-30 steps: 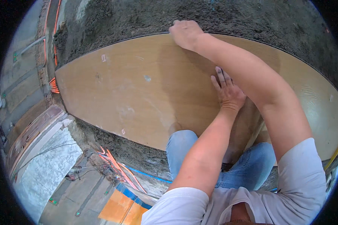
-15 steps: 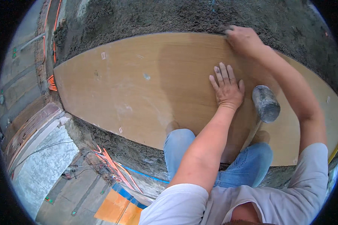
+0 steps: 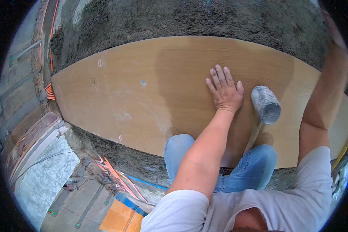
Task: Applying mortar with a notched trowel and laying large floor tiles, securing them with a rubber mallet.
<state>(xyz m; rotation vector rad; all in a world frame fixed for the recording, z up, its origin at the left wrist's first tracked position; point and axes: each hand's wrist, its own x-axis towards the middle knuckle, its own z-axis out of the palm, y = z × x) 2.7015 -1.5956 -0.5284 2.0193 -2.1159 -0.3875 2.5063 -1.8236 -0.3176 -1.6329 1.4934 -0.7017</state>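
Note:
A large wood-patterned slab [image 3: 123, 89], likely a floor tile, lies flat on a bed of grey mortar, and I kneel on it. My left hand [image 3: 225, 92] presses palm down near the slab's middle, fingers spread. To the right of that hand a mallet [image 3: 266, 104] with a grey, dusty head rests on the slab, its handle running toward my right knee. My right arm reaches to the far right. At the dark rim of the picture my right hand [image 3: 333, 31] is dim and blurred, over the mortar beyond the slab's far edge, so its fingers cannot be made out.
Rough damp mortar [image 3: 150, 27] stretches along the slab's far side. Orange pipes [image 3: 50, 92] end at its left edge, with more orange tubes [image 3: 118, 174] at lower left. A whitish block [image 3: 48, 174] and orange panels [image 3: 118, 216] stand nearby. A yellow bar [image 3: 342, 152] lies at right.
My right hand has moved from the slab's far edge out to the far right rim. My left hand stays flat on the slab, and the mallet lies where it was. The view has shifted slightly.

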